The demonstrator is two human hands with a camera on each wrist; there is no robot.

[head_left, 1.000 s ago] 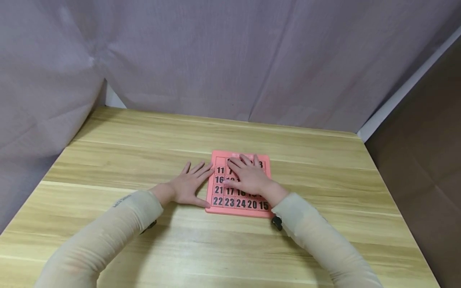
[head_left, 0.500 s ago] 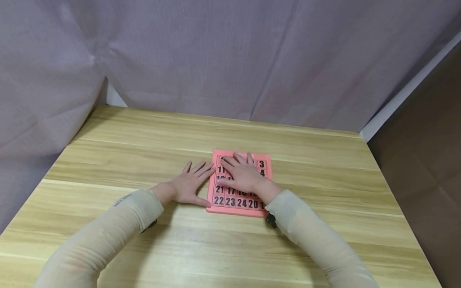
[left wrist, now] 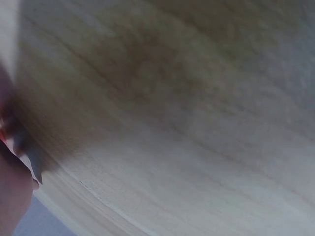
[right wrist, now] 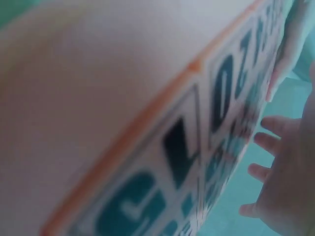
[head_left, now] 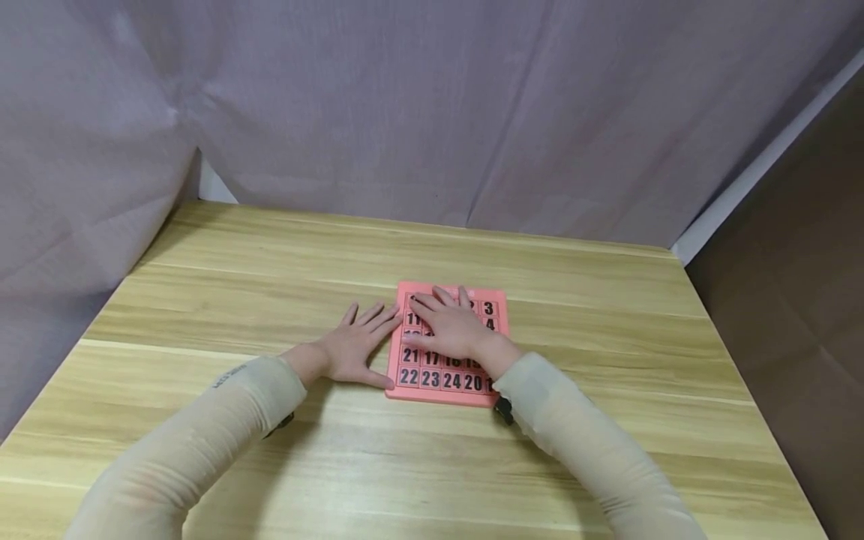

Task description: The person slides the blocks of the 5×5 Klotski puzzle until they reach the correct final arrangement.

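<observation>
Both hands flat at the puzzle (head_left: 447, 346), fingers on its number tiles.

The puzzle, a pink board of numbered sliding tiles, lies near the middle of the worktop (head_left: 270, 270), flat. The right hand (head_left: 454, 330) rests on it, grip released, straight fingers spread over the far-left tiles; nothing is pinched or lifted. The left hand (head_left: 354, 346) lies open on the worktop just left of the board, its fingertips and thumb at the board's left edge, bracing it. As I judge it, the risk is that a sideways push from the right fingers drags the whole board rather than one tile, if the left hand's brace slackens; broad finger contact could also catch two tiles at once and jam them. The palm hides the middle tiles, so a wrong tile could be moved unseen.
</observation>
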